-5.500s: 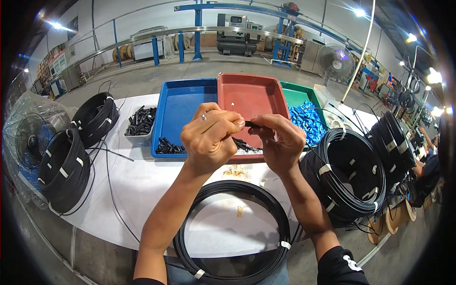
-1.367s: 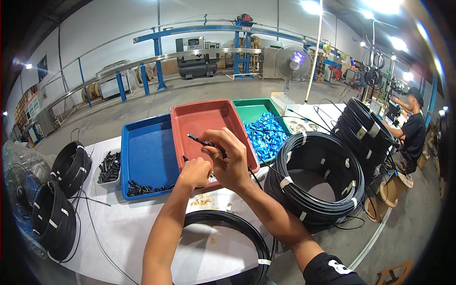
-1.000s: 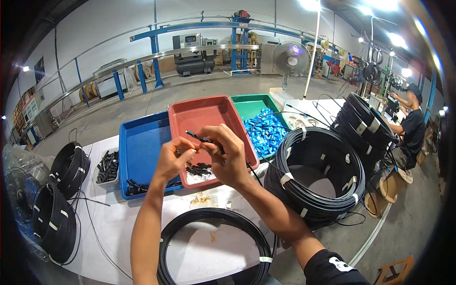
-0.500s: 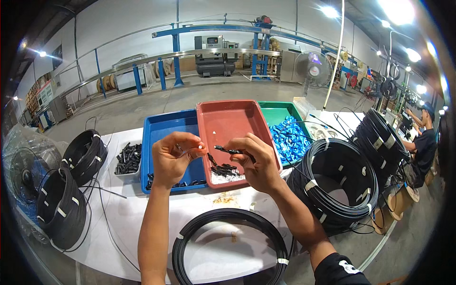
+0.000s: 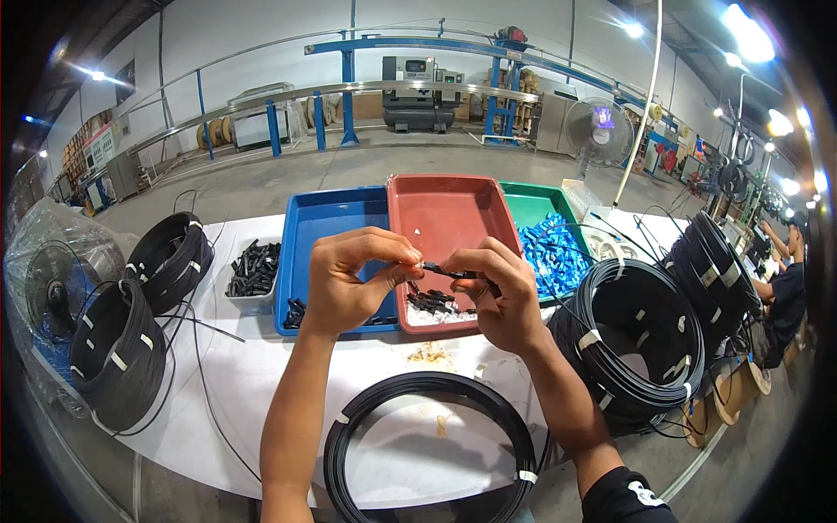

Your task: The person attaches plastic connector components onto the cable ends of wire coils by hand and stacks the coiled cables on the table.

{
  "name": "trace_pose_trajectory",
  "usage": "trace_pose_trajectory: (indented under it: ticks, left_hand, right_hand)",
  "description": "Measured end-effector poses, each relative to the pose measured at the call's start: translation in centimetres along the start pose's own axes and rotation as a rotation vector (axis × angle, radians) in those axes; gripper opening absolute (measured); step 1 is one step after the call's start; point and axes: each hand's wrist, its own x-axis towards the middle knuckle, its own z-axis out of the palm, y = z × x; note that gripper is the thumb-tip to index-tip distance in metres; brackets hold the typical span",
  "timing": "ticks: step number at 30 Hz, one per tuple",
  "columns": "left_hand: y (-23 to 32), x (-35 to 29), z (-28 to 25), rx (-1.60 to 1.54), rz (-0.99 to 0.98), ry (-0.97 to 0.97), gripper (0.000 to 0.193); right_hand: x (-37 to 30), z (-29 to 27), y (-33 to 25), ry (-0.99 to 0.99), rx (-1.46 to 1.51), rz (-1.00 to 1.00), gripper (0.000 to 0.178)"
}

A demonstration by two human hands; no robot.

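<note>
My left hand [image 5: 356, 277] is closed in a fingertip pinch on a small white piece [image 5: 418, 265], mostly covered by the fingers. Closed around a slim black connector part [image 5: 443, 272] is my right hand [image 5: 501, 288]; the part points left, and its tip meets the left fingertips. Whether the two pieces touch or fit together cannot be made out. Both hands hover over the near ends of a blue tray [image 5: 327, 227] and a red tray [image 5: 449, 209]. Black parts [image 5: 433, 302] and small white pieces [image 5: 421, 319] lie in the red tray.
A black cable coil [image 5: 349, 418] lies on the white table in front of me. Larger coils [image 5: 602, 288] stand at right, more coils [image 5: 118, 357] at left. A box of black parts [image 5: 255, 268] and a green tray [image 5: 532, 196] of blue parts [image 5: 554, 253] flank the trays.
My hands have drawn together, bringing the white piece and the black connector part tip to tip. The whole view has shifted slightly, with the trays now further right.
</note>
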Motion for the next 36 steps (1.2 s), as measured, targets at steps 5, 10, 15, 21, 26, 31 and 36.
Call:
trace_pose_trajectory:
  ticks: [5,10,15,21,26,31,36]
  left_hand:
    - [0.1,0.0,0.0,-0.030,-0.015,0.026,0.019]
    - [0.1,-0.1,0.2,-0.044,-0.059,0.039,0.021]
    - [0.2,0.1,0.7,-0.112,-0.055,0.084,0.016]
    - [-1.3,-0.5,2.5,-0.495,-0.076,0.182,0.019]
    - [-1.6,-0.9,3.0,-0.578,-0.121,0.204,0.021]
    - [-1.5,-0.9,2.9,-0.636,-0.173,0.205,0.021]
    - [-1.1,-0.9,2.6,-0.509,-0.172,0.220,0.011]
  right_hand:
    - [0.0,-0.2,-0.3,-0.020,-0.010,-0.006,0.054]
    - [0.1,-0.3,-0.4,-0.020,-0.016,-0.019,0.055]
    - [0.0,-0.1,-0.3,0.029,-0.006,-0.030,0.054]
    - [0.0,0.2,-0.7,0.110,0.016,-0.045,0.055]
    - [-0.3,0.2,-0.5,0.137,0.020,-0.029,0.058]
    - [-0.1,0.3,-0.9,0.120,0.025,-0.024,0.059]
    - [-0.2,0.5,-0.6,0.100,-0.022,-0.052,0.056]
